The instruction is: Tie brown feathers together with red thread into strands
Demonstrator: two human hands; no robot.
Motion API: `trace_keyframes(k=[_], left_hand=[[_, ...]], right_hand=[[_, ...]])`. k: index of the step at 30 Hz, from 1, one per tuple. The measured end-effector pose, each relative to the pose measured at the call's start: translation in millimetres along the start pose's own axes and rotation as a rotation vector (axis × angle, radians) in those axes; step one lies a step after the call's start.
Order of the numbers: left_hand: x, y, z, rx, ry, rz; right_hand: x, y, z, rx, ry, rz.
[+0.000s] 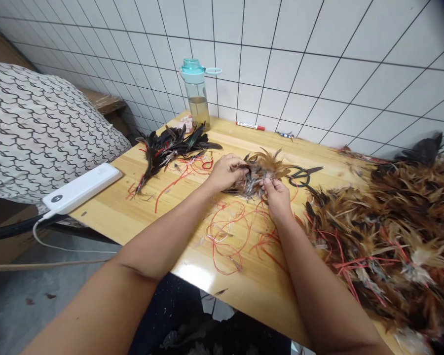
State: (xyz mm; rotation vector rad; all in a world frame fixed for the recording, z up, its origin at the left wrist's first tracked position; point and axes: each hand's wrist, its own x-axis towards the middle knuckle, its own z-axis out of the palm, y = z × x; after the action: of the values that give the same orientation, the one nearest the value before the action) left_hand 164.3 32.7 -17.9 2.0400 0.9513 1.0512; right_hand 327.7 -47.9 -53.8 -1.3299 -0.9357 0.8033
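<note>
A small bunch of brown and grey feathers (269, 165) lies between my two hands over the wooden table (163, 207). My left hand (226, 172) is at its left side, thumb and fingers closed on dark feathers. At the lower right of the bunch, my right hand (277, 195) pinches pale feather ends between thumb and finger. Loose red string (225, 236) lies tangled on the tabletop just below the hands. Black-handled scissors (301, 176) rest to the right of the bunch. Exactly which feathers each fingertip grips is partly hidden.
A large heap of brown feathers (385, 231) with red strings covers the right side. Dark feathers (170, 150) lie at the left back, near a water bottle (198, 96). A red-capped marker (249, 126) lies by the tiled wall. A white power bank (83, 187) sits at the left edge.
</note>
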Motion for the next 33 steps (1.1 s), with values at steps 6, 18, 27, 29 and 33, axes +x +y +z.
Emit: trace_keyframes(k=[6,18,27,29,33], left_hand=[[-6.2,10.7,4.5,-0.164,-0.129,-0.052],[-13.3,25.9,14.4,0.132,-0.057,0.046],[-11.9,16.7,19.2,-0.146,-0.094,-0.056],[-8.9,10.7,18.1,-0.228,-0.046,-0.098],[-3.9,4.0,14.0,-0.412,0.028,-0.153]], right_hand=[[-2.4,0.5,0.3,-0.123,-0.017,-0.022],[-1.4,2.7,0.0,-0.130,-0.115,-0.063],[0.0,3.7,1.2,-0.061,-0.118,-0.013],[-0.2,2.0,1.0,-0.028,-0.103,0.009],[-0.9,-0.7,0.7,-0.016,-0.066,0.027]])
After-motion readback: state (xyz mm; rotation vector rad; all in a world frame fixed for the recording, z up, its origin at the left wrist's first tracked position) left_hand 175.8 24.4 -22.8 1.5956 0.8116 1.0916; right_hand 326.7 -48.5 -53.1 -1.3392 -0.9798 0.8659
